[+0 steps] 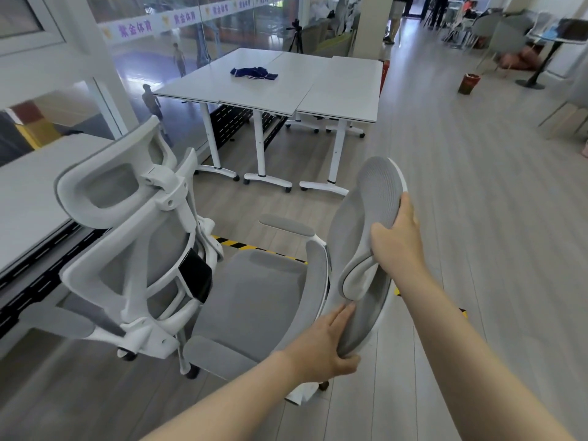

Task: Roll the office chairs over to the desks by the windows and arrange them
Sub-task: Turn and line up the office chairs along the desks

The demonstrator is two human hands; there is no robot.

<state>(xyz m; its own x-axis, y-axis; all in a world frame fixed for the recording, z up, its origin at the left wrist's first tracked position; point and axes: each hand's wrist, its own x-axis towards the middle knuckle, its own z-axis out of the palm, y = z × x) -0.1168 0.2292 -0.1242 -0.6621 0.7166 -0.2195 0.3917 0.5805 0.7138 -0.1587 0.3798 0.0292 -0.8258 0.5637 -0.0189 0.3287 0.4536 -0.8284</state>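
Note:
A white-framed grey mesh office chair (pixel 254 297) stands in front of me, its backrest (pixel 152 249) toward the left desk (pixel 28 218). At the seat's front edge a grey padded footrest (pixel 372 224) is raised up. My left hand (pixel 321 345) grips its lower end. My right hand (pixel 397 237) holds its upper part, thumb across the pad. A second group of white desks (pixel 337 90) stands farther on beside the glass wall.
A blue cloth (pixel 254 73) lies on the far desks. Yellow-black tape (pixel 241 245) crosses the wooden floor under the chair. A red bin (pixel 468 83), a round table (pixel 556 36) and more chairs stand far right. A tripod (pixel 296 36) stands behind the desks. People stand far back.

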